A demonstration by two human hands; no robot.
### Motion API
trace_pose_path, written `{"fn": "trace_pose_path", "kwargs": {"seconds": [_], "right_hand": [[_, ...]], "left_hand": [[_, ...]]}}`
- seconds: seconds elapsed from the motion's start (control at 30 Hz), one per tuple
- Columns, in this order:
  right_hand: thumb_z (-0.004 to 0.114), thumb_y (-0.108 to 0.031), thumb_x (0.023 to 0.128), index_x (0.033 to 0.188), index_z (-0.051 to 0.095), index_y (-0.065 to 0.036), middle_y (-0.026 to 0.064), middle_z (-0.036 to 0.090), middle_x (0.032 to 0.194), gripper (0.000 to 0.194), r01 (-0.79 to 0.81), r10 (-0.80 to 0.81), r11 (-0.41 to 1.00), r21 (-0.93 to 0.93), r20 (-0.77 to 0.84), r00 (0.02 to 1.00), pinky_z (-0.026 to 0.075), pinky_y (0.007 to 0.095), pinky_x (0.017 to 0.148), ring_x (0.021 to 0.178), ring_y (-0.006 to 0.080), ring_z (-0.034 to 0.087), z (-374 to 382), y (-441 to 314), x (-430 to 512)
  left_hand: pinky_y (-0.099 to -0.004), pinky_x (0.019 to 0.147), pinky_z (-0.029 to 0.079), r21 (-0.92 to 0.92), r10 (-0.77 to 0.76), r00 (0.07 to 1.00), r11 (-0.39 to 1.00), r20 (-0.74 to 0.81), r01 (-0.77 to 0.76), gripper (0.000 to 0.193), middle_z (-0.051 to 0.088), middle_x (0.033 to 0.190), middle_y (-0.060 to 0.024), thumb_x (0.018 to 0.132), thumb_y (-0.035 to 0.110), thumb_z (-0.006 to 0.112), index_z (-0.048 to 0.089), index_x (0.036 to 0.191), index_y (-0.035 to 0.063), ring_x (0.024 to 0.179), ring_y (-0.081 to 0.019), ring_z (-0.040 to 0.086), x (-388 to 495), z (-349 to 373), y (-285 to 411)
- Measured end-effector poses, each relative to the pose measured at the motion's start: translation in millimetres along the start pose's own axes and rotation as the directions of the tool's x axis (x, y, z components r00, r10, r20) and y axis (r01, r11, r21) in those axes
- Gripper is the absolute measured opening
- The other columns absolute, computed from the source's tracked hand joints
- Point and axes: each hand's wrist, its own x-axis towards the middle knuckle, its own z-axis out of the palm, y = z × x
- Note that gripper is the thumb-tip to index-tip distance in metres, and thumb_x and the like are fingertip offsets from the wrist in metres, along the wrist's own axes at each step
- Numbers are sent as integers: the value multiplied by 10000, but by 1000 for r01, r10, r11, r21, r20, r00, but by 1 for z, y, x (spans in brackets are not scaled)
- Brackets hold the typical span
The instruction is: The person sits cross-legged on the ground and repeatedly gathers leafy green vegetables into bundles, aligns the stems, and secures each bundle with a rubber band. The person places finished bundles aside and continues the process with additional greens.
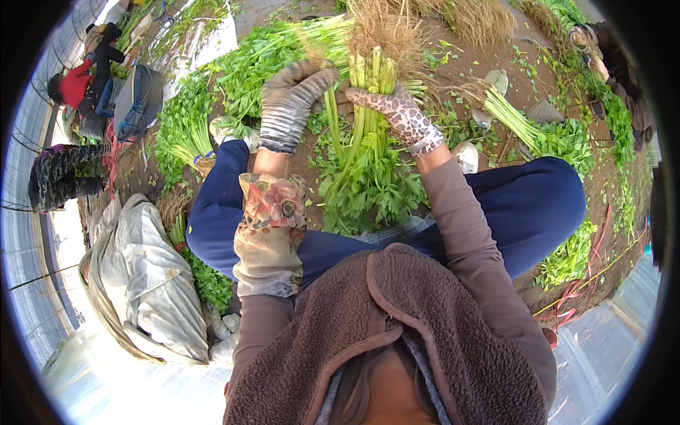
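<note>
In a leopard-print glove, my right hand [401,114] grips a bunch of celery [374,74] just below its roots. The stalks point away from me, and the leafy tops hang down between my legs. A striped, soil-stained glove covers my left hand [292,101], whose fingers are closed around a single celery stalk [332,125] beside the bunch. Blurred thin roots stick up above those fingers. Beyond both hands, more celery with a tangle of brown roots [385,24] lies on the soil. A leafy celery heap [255,69] spreads to the left of it.
Tied celery [194,143] rests by my left knee, and a loose bunch [510,114] lies at right. A pale cloth-covered bundle [154,281] stands lower left. Pink strings [576,289] trail at right. People work at the upper left [85,79] and right edge [619,74].
</note>
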Motion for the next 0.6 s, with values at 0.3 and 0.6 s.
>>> {"fn": "trace_pose_path", "kwargs": {"seconds": [0.3,0.6], "right_hand": [[658,-137,852,1191,586,1,111,647,1116,373,-71,89,983,-169,102,991,509,298,895,1028,181,621,-9,2,-4],[605,-140,888,1248,528,8,145,632,1100,396,-14,-25,983,182,209,978,531,353,874,1029,244,617,-9,20,8]], "left_hand": [[-250,570,549,154,-61,959,988,276,19,309,675,849,-72,797,170,742,636,1024,-11,663,-133,650,6,-9,6],[-314,682,527,381,294,922,846,252,-374,420,665,971,-125,771,253,768,631,1085,10,753,-172,629,20,-8,-6]]}}
